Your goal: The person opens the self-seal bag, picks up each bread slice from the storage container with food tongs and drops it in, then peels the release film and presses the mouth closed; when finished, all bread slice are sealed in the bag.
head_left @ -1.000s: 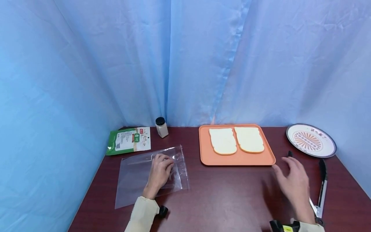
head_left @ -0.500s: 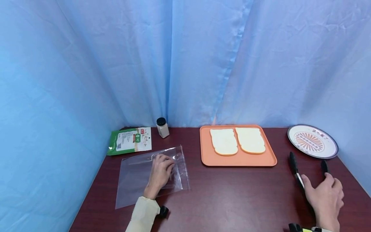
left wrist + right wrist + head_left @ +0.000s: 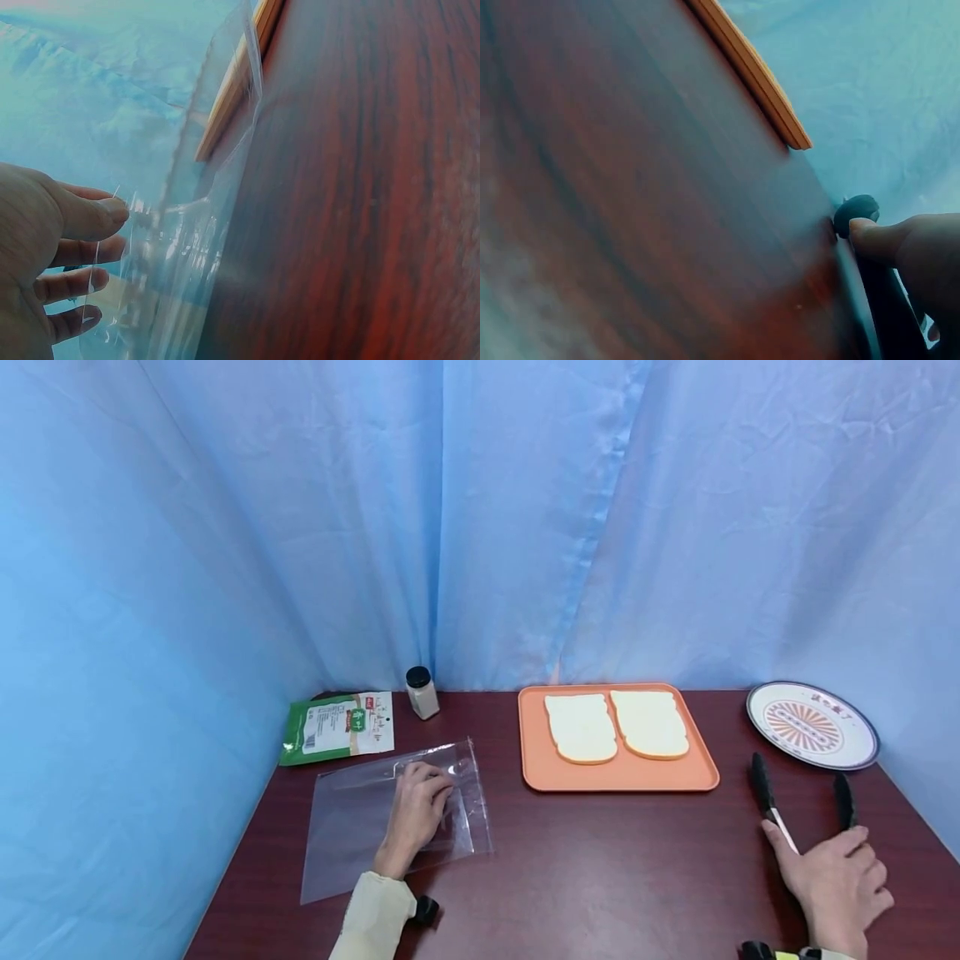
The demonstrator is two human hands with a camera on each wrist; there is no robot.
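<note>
My left hand (image 3: 416, 810) pinches the opening side of a clear plastic bag (image 3: 345, 827) that lies on the table at the left. In the left wrist view the thumb and spread fingers (image 3: 94, 281) are at the film's edge. At the right, my right hand (image 3: 836, 881) grips a pair of tongs (image 3: 783, 831) from above, thumb on the left arm and fingers by the right arm. The tongs' black tips (image 3: 762, 781) are spread apart and point away from me. Their rear part is hidden under the hand.
An orange tray (image 3: 618, 781) at the back holds two bread slices (image 3: 581, 727). A patterned plate (image 3: 855, 735) stands beyond the tongs. Behind the bag are a green-and-white pouch (image 3: 330, 727) and a black-capped jar (image 3: 423, 697). Blue curtains (image 3: 517, 527) close off the back and sides.
My right hand has moved right and toward me, from beside the tray's corner onto the tongs, and has taken hold of them. The left hand and bag have stayed put.
</note>
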